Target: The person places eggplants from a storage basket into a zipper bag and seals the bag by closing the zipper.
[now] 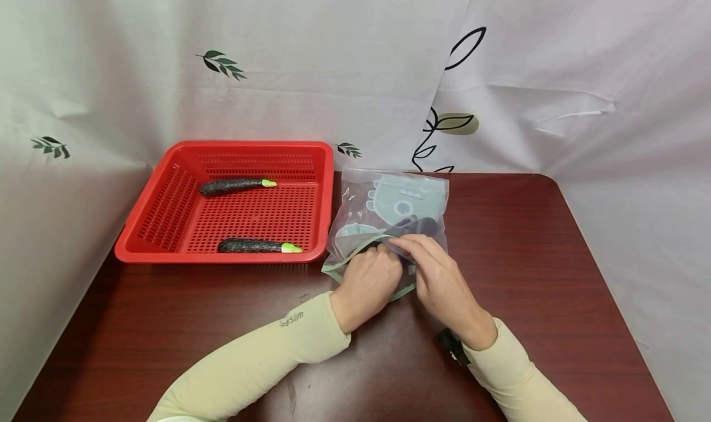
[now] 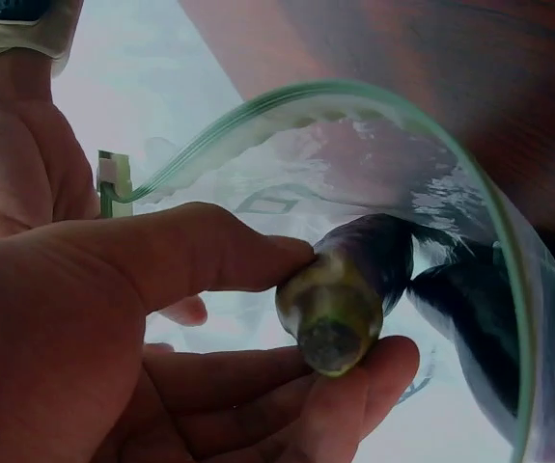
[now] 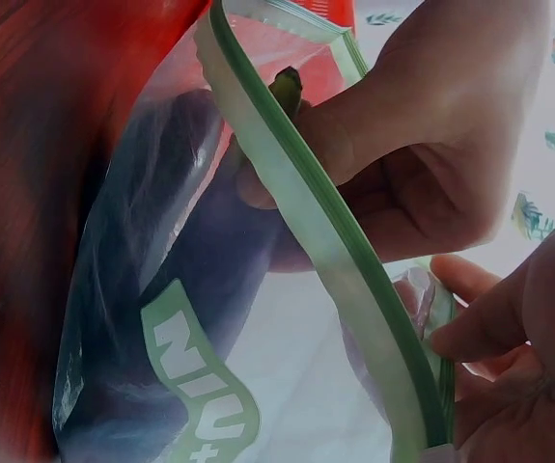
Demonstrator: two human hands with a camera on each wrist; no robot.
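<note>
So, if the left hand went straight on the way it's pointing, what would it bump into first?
Ahead of the left hand is the eggplant it holds; past that, probably the inside of the clear bag, though depth is unclear.

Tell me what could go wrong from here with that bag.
The left hand pinches one eggplant only near its stem end, so it might slip. That eggplant could also bump the other eggplant in the bag. And if the right hand loses the green-edged rim, the mouth may sag around the left hand.
</note>
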